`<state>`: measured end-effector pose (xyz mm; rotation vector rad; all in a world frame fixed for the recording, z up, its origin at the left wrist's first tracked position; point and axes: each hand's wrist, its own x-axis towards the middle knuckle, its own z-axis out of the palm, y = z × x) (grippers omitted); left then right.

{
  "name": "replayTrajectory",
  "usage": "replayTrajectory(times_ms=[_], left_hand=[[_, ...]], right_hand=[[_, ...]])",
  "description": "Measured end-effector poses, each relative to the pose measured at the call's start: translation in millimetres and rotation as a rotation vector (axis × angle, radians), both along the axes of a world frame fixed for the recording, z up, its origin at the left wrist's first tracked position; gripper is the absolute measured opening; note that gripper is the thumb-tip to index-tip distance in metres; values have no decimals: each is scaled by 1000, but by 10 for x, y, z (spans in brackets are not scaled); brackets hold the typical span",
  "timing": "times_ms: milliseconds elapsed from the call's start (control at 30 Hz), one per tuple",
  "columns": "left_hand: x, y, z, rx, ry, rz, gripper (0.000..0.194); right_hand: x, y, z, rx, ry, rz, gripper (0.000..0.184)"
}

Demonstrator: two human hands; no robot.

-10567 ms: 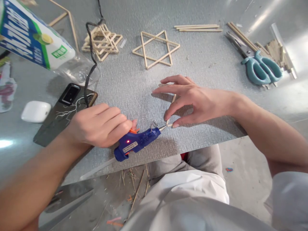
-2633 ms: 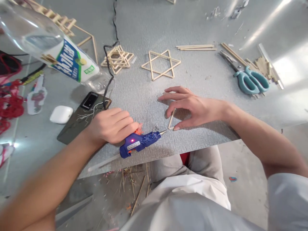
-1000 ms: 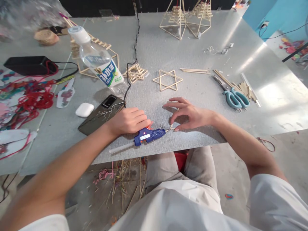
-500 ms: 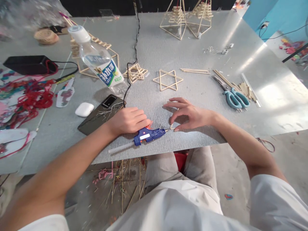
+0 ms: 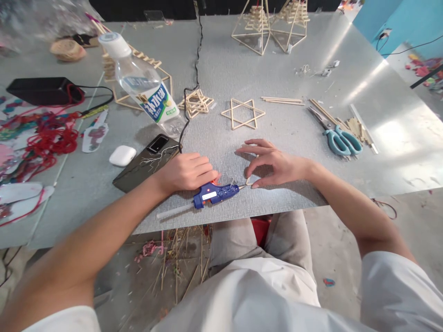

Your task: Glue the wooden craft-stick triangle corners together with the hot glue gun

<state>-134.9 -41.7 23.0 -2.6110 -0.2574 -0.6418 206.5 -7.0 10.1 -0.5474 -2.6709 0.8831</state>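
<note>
I have a grey table (image 5: 221, 64) in view. Two stick frames (image 5: 258, 23) stand near its far edge, and a black cord (image 5: 197, 55) runs in from there. A stick star (image 5: 232, 116) lies flat around the middle; scissors (image 5: 341, 140) lie toward the right edge. Toward the left I see a bottle (image 5: 155, 99) just beyond a phone (image 5: 138, 168), with a white case (image 5: 122, 156) beside the phone.

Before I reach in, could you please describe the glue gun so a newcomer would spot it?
Start at the near edge of the big grey table. There the left hand grips the glue gun, whose nozzle points toward the right hand. Unlike the dark phone nearby, it is blue, with a red light and a pale glue stick jutting from its back.
</note>
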Motion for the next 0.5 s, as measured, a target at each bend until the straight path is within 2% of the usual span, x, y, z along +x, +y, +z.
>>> replayTrajectory(times_ms=[500], left_hand=[[-51,5,-23,-45,22,-5,25]], right_hand=[[-7,7,-27,3,19,2,31]])
